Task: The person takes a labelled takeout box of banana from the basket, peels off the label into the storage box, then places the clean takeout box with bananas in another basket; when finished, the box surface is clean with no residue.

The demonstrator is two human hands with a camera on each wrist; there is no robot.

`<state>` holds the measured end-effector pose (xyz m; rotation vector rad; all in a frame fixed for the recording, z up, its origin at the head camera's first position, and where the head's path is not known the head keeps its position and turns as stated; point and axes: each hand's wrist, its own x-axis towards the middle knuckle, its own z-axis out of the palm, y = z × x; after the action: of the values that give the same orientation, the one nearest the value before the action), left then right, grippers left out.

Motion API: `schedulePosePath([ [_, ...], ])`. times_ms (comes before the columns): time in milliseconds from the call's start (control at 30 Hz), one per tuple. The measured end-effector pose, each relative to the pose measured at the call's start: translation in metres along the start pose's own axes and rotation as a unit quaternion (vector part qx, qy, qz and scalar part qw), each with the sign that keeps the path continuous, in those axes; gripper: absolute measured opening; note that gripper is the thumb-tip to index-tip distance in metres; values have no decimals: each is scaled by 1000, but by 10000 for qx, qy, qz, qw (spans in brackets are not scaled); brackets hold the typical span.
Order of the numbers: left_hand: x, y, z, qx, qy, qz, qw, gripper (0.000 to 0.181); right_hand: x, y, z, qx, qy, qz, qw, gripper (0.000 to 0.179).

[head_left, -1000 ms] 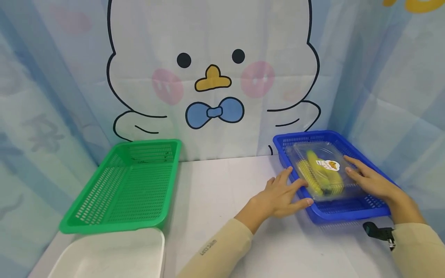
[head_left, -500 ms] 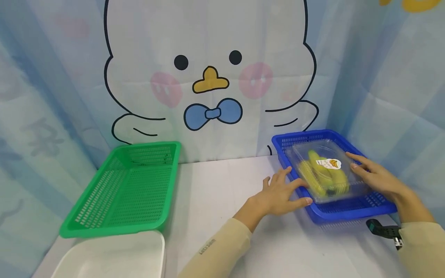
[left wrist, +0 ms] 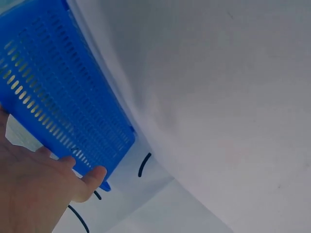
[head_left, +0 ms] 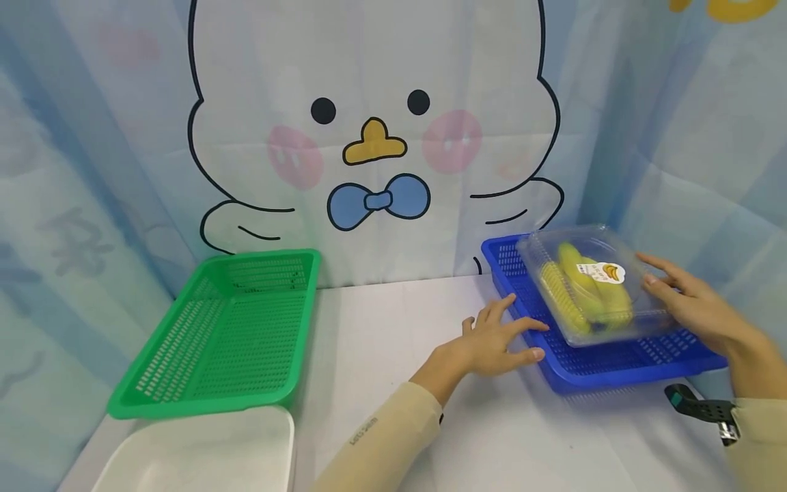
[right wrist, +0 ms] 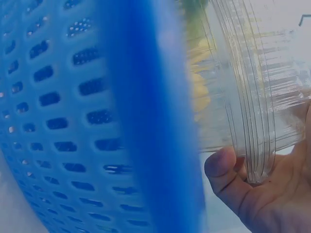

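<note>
A clear plastic clamshell box (head_left: 645, 318) holds yellow, banana-like fruit (head_left: 578, 280) and bears a white sticker (head_left: 605, 272) with a banana picture. It is tilted above the blue basket (head_left: 609, 379), its right side gripped by my right hand (head_left: 701, 301). The right wrist view shows the thumb (right wrist: 226, 172) bent against the box's ribbed edge, beyond the basket's wall. My left hand (head_left: 486, 348) is at the basket's left rim with fingers spread. In the left wrist view, its fingertips (left wrist: 97, 174) are at the basket's edge; whether all of them touch is unclear.
A green basket (head_left: 298, 335) stands on the left of the white table (head_left: 381, 355). In front of it is a white tub (head_left: 279, 444), cut off by the frame. A printed curtain (head_left: 369, 260) encloses the back and sides.
My right hand has moved right and raised the clamshell box from inside the blue basket, and the box is tilted. My left hand has stayed almost in place at the rim.
</note>
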<state>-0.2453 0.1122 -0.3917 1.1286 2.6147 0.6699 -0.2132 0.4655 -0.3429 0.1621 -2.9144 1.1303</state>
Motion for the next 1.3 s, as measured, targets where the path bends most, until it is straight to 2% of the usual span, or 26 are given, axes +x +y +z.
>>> schedulePosePath([
  [133,-2,-5,-3,8,-118,73,9999,51,0,-8,-1,-125,124,-100,9998,59],
  [267,-4,-9,-11,280,-254,222,9990,52,-2,-17,-4,-271,332,-204,9989,58],
  [500,-13,-20,-36,589,-86,199,9980,55,-3,-36,-6,2,266,-275,9993,57],
  [667,-24,-32,-49,810,-98,126,9966,51,-2,-46,-5,-195,232,-365,9989,58],
  [800,-34,-43,-65,1039,-179,-125,9944,49,3,-57,-4,-263,236,-473,9983,57],
  [1033,-60,-64,-98,1222,-331,-841,9884,55,10,-84,6,-276,184,-851,9958,55],
  [1167,-72,-71,-107,1292,-507,-1201,9830,64,10,-94,18,-314,92,-1054,9939,54],
  [1300,-83,-76,-113,1408,-532,-1463,9777,74,13,-108,30,-247,-229,-1131,9930,52],
])
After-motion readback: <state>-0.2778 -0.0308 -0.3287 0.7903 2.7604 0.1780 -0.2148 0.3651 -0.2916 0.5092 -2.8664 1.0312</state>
